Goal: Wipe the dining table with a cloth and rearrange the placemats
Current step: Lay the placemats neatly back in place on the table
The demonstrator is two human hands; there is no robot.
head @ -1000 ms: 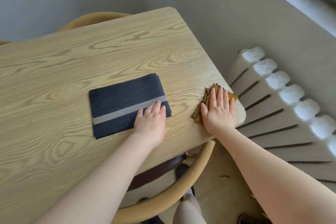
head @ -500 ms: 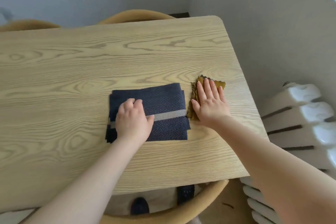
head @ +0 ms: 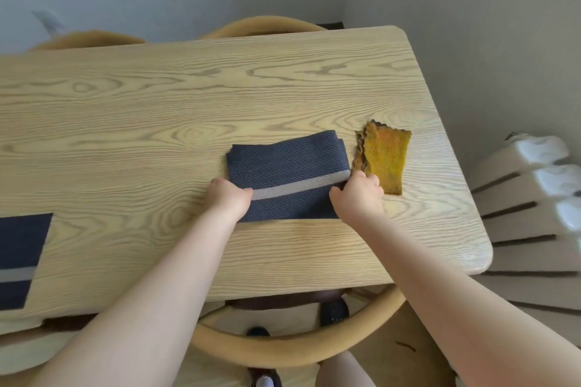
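While no writing shows, left hand [head: 229,196] and right hand [head: 358,195] each clamped on folded placemat [head: 287,173].

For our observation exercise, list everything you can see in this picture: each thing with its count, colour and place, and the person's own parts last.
Dining table: one, light wood, centre.
Folded placemat: one, dark blue with grey stripe, near the right end.
Flat placemat: one, same colours, left edge.
Cloth: one, mustard yellow, right of the folded placemat.
Chairs: three, yellow-tan, two far side, one near.
Radiator: one, white, right.
Left hand: grips folded placemat's left edge.
Right hand: grips its right edge.
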